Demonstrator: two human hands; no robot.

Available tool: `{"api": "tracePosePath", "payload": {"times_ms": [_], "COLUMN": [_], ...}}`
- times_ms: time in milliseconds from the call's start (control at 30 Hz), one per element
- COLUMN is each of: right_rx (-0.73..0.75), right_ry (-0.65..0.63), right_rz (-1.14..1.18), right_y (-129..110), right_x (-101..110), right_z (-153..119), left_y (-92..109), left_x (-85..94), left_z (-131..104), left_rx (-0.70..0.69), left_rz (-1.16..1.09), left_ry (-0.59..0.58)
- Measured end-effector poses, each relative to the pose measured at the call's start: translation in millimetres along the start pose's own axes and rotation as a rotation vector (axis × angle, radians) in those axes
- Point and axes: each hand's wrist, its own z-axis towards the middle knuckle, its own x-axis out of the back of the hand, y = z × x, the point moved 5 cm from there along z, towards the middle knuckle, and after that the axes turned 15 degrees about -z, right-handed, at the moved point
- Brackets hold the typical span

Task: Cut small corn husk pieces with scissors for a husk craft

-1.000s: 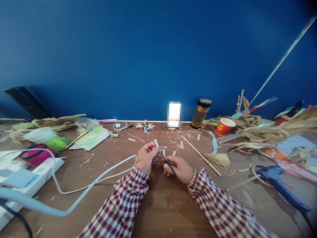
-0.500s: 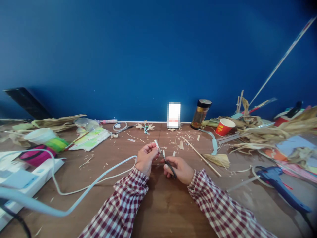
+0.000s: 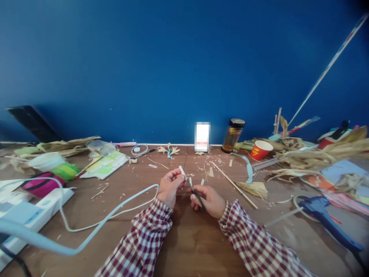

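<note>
Between the thumb and fingers of my left hand [image 3: 170, 185] is a small white strip [image 3: 182, 170], its top end sticking up. My right hand [image 3: 210, 199] is closed round the dark handles of a pair of scissors [image 3: 197, 198]. The scissor blades point up and left, close to the strip; whether they touch it I cannot tell. Just beyond my hands lie pale cut pieces [image 3: 211, 172] and thin shavings. A small flower-like figure of dried husk [image 3: 169, 150] stands farther back.
A blue glue gun [image 3: 328, 219] lies at right, near dried husks [image 3: 319, 157] and a red paper cup [image 3: 261, 150]. A thin stick [image 3: 235, 185] lies right of centre. White cables [image 3: 112, 215] cross the left side beside a power strip [image 3: 52, 207]. A dark-lidded bottle [image 3: 232, 136] stands by the wall.
The whole view has shifted slightly, so things sit a little lower. My hands keep nearly the same pose, with the strip and scissors still held.
</note>
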Motion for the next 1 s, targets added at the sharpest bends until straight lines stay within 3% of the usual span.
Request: {"api": "tracePosePath", "payload": {"times_ms": [267,1000], "right_rx": [0.031,0.035], "right_ry": [-0.016,0.021], "right_rz": [-0.053,-0.036], "right_y": [10.0,10.4], "right_x": [1.0,0.3], "right_z": [2.1,3.3], "left_y": [-1.3,-2.8], "left_x": [0.6,0.2], "left_z": [1.6,1.4], "left_rx": [0.008,0.026], "left_rz": [0.008,-0.050], "left_ry": [-0.025,-0.015]}}
